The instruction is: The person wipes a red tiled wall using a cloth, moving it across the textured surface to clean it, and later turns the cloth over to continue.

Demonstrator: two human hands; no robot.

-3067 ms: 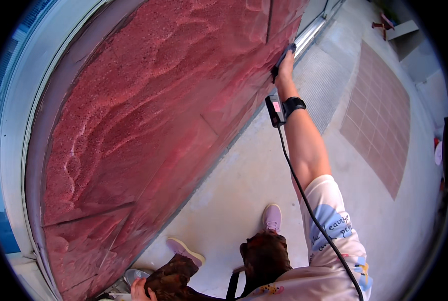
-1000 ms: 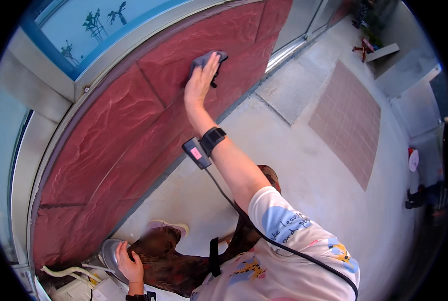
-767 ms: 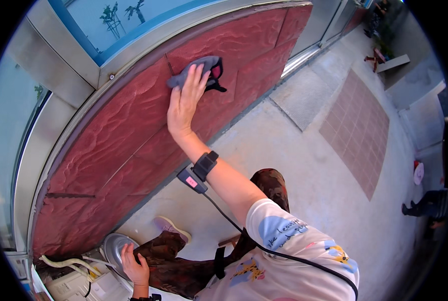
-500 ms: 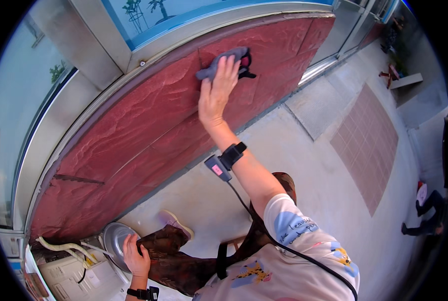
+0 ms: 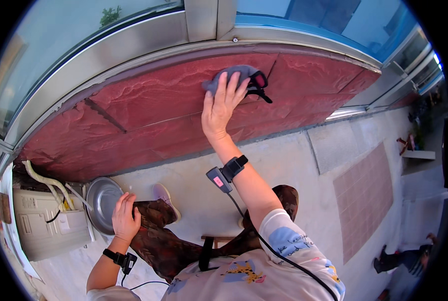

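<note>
My right hand presses a soft grey cloth against the dark red stone wall, its fingers laid over the cloth. A black-edged part with a pink patch and a loose black strap stick out of the cloth on the right. My left hand rests on my bent left knee, in patterned brown trousers, with its fingers stretched and nothing visible in it. Close to the left hand, a round metal basin sits by the foot of the wall.
A white outdoor unit with pale hoses is at the left. Metal-framed windows run above the wall. A low wooden stool shows between my legs. Another person is at the far right.
My view has turned, so the wall runs more level across it. The right hand still presses the cloth on the wall, now nearer the upright joint; the left hand stays at the knee.
</note>
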